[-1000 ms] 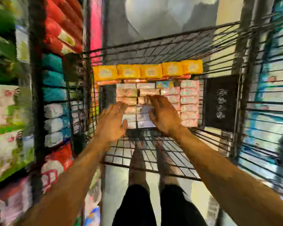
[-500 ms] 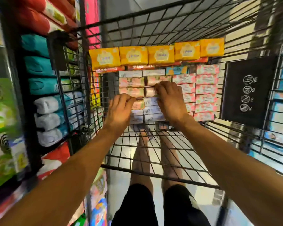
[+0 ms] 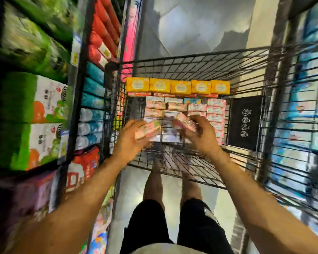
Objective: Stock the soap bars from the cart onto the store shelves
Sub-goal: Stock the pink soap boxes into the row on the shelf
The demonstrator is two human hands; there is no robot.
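Note:
A black wire cart (image 3: 200,60) stands in front of me. At its far end lie rows of pink soap bars (image 3: 216,110) and a top row of yellow soap bars (image 3: 179,87). My left hand (image 3: 128,142) holds a pink soap bar (image 3: 147,129) lifted above the cart floor. My right hand (image 3: 203,136) grips another pink soap bar (image 3: 184,122), tilted, just above the stack. The picture is blurred by motion.
Store shelves (image 3: 92,99) on my left hold teal, white and red packs and green boxes (image 3: 31,99). A black sign panel (image 3: 245,121) hangs on the cart's right wall. More blue-toned shelves (image 3: 305,125) run on the right. My legs show below the cart floor.
Both hands went from resting flat on the pink stack to each lifting a pink soap bar off it. The view swung up and back.

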